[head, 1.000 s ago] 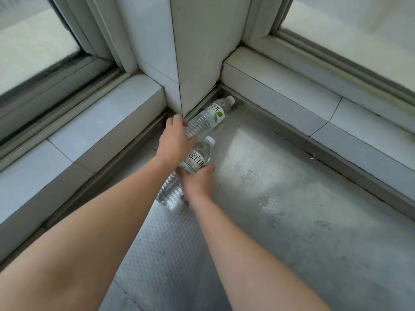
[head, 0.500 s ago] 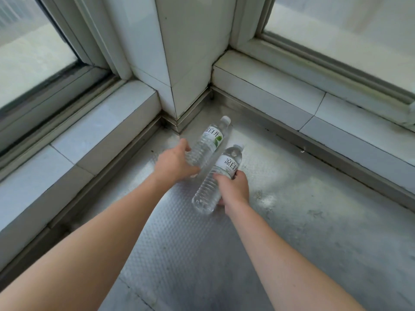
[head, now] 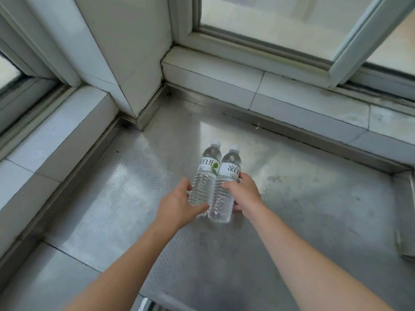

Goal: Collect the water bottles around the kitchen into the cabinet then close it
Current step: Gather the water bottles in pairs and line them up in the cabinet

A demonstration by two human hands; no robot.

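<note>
Both your bare arms reach forward, nearly straight. Your left hand [head: 177,204] curls around one bottle [head: 205,176]; your right hand [head: 243,194] wraps the other bottle [head: 224,189], thumbs uppermost.

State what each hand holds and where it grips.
Left hand: clear plastic leaf-label bottle, lower body. Right hand: matching plain-label bottle, mid-body.

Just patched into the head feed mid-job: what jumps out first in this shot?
Two clear water bottles, side by side and touching at centre frame: the left hand grips the left bottle, whose label shows a green leaf, and the right hand grips the right bottle. Below them lies a shiny metal countertop, hemmed in by a white tiled ledge and windows behind. No cabinet is in view.
</note>
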